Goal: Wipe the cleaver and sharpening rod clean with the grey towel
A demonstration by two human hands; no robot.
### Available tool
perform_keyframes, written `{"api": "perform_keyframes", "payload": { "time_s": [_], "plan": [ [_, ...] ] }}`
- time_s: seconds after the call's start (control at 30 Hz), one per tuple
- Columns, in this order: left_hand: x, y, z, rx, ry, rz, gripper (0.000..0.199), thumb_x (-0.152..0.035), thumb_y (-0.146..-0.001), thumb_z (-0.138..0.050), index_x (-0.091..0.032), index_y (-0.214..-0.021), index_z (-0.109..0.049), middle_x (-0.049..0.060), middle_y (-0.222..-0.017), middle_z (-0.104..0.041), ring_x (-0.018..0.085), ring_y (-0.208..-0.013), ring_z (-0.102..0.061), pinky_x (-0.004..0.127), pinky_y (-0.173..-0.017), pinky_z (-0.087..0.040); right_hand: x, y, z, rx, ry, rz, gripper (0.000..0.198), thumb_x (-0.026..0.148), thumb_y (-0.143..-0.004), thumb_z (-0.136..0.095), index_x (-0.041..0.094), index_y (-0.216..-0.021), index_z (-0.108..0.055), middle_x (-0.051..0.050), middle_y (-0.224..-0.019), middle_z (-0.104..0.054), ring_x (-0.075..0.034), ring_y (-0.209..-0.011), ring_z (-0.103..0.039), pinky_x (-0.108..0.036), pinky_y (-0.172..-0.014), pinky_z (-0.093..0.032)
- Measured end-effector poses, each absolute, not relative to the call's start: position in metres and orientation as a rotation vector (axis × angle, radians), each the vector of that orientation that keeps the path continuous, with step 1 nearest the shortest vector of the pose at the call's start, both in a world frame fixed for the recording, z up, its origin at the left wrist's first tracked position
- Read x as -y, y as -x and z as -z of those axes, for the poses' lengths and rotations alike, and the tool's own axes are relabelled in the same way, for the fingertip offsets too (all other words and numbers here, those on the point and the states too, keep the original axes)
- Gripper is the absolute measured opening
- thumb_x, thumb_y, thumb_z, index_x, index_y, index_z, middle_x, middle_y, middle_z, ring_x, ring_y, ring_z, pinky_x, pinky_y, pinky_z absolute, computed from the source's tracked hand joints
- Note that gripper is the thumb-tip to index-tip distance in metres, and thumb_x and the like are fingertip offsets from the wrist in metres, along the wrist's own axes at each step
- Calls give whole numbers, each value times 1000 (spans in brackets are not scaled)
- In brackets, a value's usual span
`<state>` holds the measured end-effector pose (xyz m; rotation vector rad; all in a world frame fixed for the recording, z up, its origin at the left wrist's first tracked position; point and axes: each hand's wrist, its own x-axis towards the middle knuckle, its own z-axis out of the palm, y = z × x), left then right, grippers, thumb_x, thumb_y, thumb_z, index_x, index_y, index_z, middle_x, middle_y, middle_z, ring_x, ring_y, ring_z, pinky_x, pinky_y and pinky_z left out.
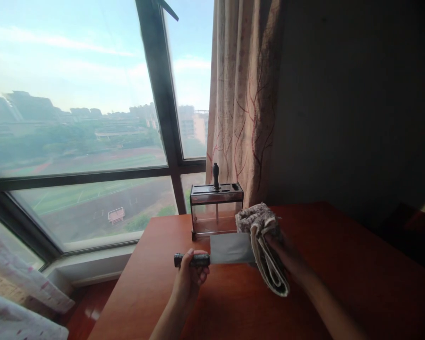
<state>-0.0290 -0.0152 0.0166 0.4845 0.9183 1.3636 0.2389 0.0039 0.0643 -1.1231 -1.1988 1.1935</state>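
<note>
While a broad-bladed knife [230, 249] is gripped by its dark handle [200, 260] in the left hand [188, 274], the other end of its blade is covered by a thick folded cloth [257, 221]. Pale flecks can be seen on the handle, but they are too small to be told as writing or as glints of light. The left hand is closed around the handle, the thumb laid along its upper side and the fingers curled beneath. The cloth is clasped in the right hand [283, 252], though its fingers are largely hidden by the folds, so their exact placing cannot be told. A looped lower part of the cloth is left hanging below the blade.

The knife is held level over the reddish-brown worktop [145, 288], its blade laid crosswise between the two hands. Just behind it, a clear-walled holder [201, 198] is stood on the worktop, and a black-handled tool [216, 177] is held upright in its top, its thin shaft seen inside. Beyond the holder, a patterned curtain [248, 94] is hung beside the window [74, 71].
</note>
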Motion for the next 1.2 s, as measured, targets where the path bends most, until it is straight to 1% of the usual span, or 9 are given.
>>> {"api": "perform_keyframes", "payload": {
  "time_s": [0.07, 0.13, 0.3, 0.47, 0.6, 0.8, 0.97, 1.07, 1.2],
  "plan": [
    [16, 28, -17, -915, -478, -1369, 35, -49, -74, -63, -14, -79, -65, 2, -48, -61, 8, -37, -48, 15, -36, -28, 0, -230, -57, 989, 1096, -1261, 50, 57, -70, -69, 22, -104, -62, -5, -89, -72, -26, -78, -67, -37, -70, -53],
    [16, 29, -17, -913, -478, -1374, 35, -49, -74, -63, -14, -79, -65, 2, -48, -61, 8, -38, -48, 15, -36, -28, 3, -224, -53, 899, 1070, -1290, 49, 56, -69, -70, 22, -102, -63, -5, -88, -71, -26, -77, -67, -37, -69, -53],
    [15, 33, -18, -921, -444, -1393, 32, -46, -73, -66, -13, -76, -66, 1, -51, -61, 8, -41, -51, 15, -37, -33, 4, -227, -48, 955, 1110, -1293, 47, 56, -68, -71, 19, -97, -65, -6, -87, -72, -27, -81, -67, -36, -72, -52],
    [13, 33, -16, -901, -435, -1383, 34, -47, -73, -64, -14, -78, -66, 2, -50, -61, 8, -37, -47, 15, -34, -26, 5, -234, -37, 1126, 1156, -1197, 46, 54, -70, -70, 18, -99, -66, -7, -96, -73, -29, -92, -66, -36, -80, -51],
    [14, 32, -17, -905, -496, -1357, 35, -48, -72, -64, -14, -75, -65, 2, -45, -59, 7, -35, -44, 15, -34, -24, 6, -234, -33, 1113, 1189, -1150, 46, 54, -73, -68, 19, -102, -66, -7, -100, -73, -29, -96, -66, -36, -81, -51],
    [19, 31, -21, -890, -591, -1306, 34, -48, -74, -62, -15, -78, -65, 1, -45, -59, 7, -35, -43, 15, -36, -23, 1, -235, -45, 1112, 1231, -1057, 45, 57, -70, -67, 20, -96, -67, -6, -95, -74, -30, -92, -67, -35, -77, -52],
    [20, 29, -21, -916, -575, -1283, 37, -52, -75, -61, -15, -79, -65, 2, -48, -60, 8, -38, -46, 17, -38, -25, -5, -231, -55, 1045, 1261, -1021, 44, 59, -73, -63, 20, -93, -64, -7, -88, -73, -30, -85, -67, -36, -68, -52],
    [19, 29, -20, -932, -556, -1297, 38, -52, -73, -62, -15, -79, -65, 2, -49, -61, 9, -42, -49, 17, -41, -28, -9, -230, -57, 1088, 1265, -937, 42, 57, -74, -64, 20, -92, -63, -7, -89, -73, -31, -87, -67, -36, -69, -52],
    [18, 31, -20, -917, -570, -1298, 37, -53, -73, -62, -16, -79, -63, 2, -50, -61, 10, -43, -49, 17, -42, -27, -14, -232, -64, 1152, 1264, -874, 42, 57, -74, -64, 19, -93, -63, -7, -90, -72, -30, -87, -66, -35, -70, -51]
  ]
}}
